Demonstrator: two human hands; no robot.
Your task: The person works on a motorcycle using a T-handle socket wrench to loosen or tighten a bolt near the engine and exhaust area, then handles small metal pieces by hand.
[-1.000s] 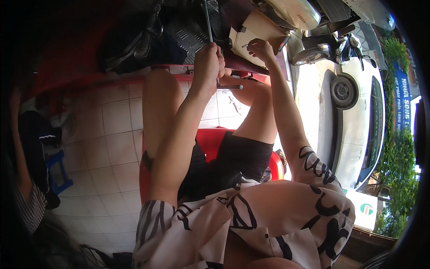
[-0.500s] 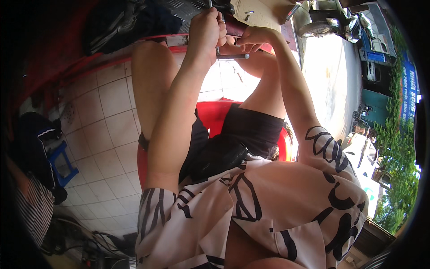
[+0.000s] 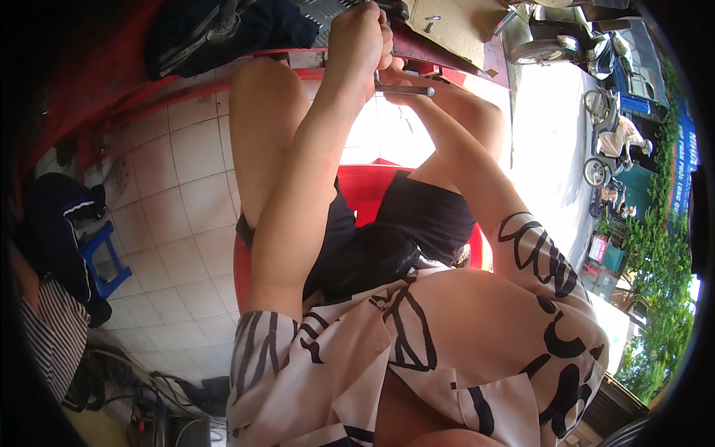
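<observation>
My left hand [image 3: 361, 43] is closed in a fist at the top of the view, over the near edge of a dark red work table. A bent metal rod [image 3: 408, 90] comes out below the fist, its round end pointing right above my knees. Close under the fist is my right hand [image 3: 393, 77], beside the rod. Most of its fingers are hidden, so its grip cannot be made out. A dark ridged metal piece [image 3: 328, 10] lies on the table just beyond my left hand.
A beige board [image 3: 454, 28] with a small bolt [image 3: 430, 22] on it lies at the table's right. Dark cloth [image 3: 246, 30] lies at the upper left. I sit on a red plastic chair [image 3: 363, 186]. A blue stool [image 3: 108, 257] and a person's striped sleeve [image 3: 56, 328] are at left; motorbikes [image 3: 599, 104] at right.
My right hand has moved left and down from the table edge to beneath my left fist. The view has shifted slightly. Riders on motorbikes now show on the street.
</observation>
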